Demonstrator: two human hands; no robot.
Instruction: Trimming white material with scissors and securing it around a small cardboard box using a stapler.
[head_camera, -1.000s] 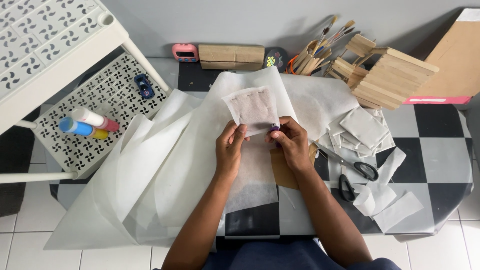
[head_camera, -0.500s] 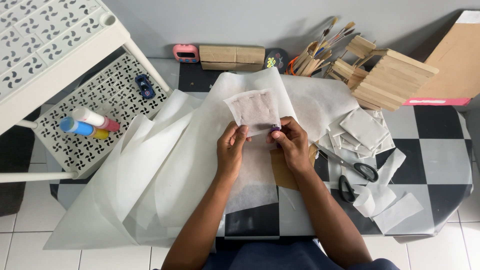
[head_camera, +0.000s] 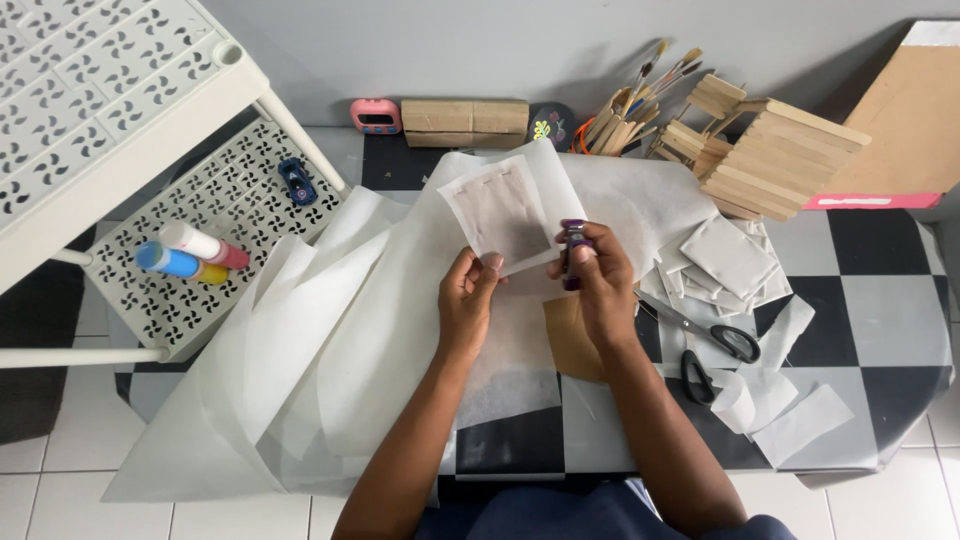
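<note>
White fabric square (head_camera: 500, 212) pinched at lower edge by left hand (head_camera: 468, 300), right hand (head_camera: 598, 280) gripping purple tool (head_camera: 572, 250) beside it

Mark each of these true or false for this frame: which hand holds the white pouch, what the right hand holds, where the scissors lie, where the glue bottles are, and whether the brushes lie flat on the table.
1. The left hand holds the small white pouch by its lower edge. True.
2. The right hand is empty. False: it holds a small purple stapler.
3. The black-handled scissors lie on the table to the right of the right hand. True.
4. The coloured glue bottles stand on the checkered table. False: they lie on the white perforated rack shelf.
5. The paint brushes lie flat on the table. False: they stand up in a wooden holder at the back.
</note>
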